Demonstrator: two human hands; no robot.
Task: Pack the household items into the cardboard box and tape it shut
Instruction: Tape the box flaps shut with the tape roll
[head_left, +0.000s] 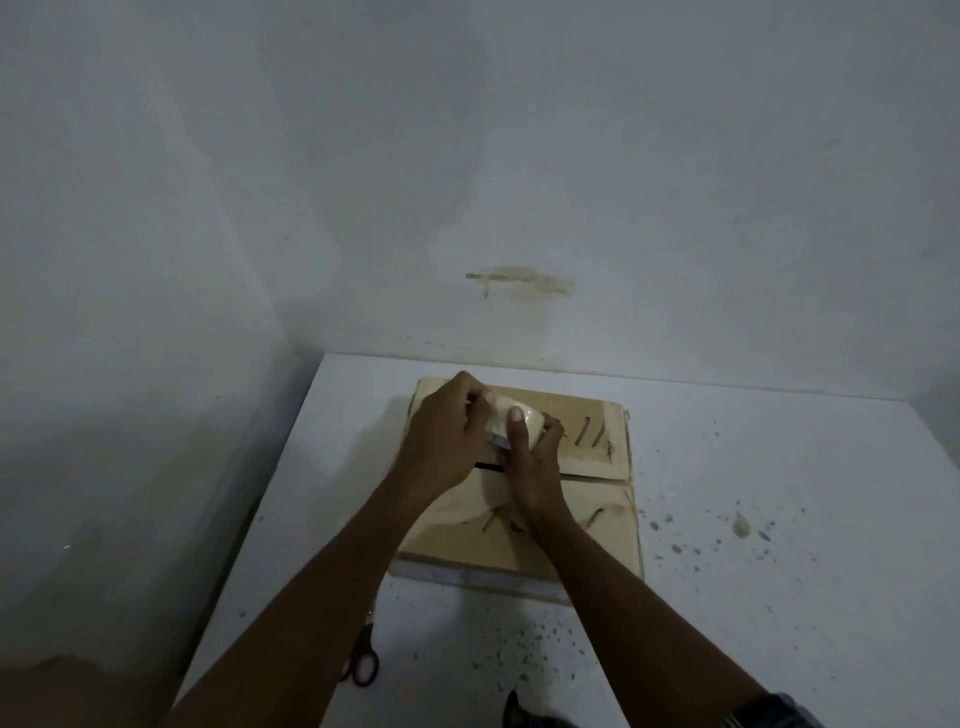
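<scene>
A brown cardboard box (592, 509) lies on the white table with its top flaps folded down; a dark gap shows along the seam between them. Above the seam both hands hold a pale roll of tape (511, 423). My left hand (447, 441) grips the roll from the left, its fingers curled over the top. From the near side my right hand (530, 462) holds the roll, thumb pressed on its face and fingers wrapped behind. The box's contents are hidden under the flaps.
Scissors with red and black handles (363, 662) lie at the table's near left edge, partly under my left forearm. The white table (779, 519) is speckled with dark spots and stands in a corner between two grey walls. A dark object (524, 714) sits at the bottom edge.
</scene>
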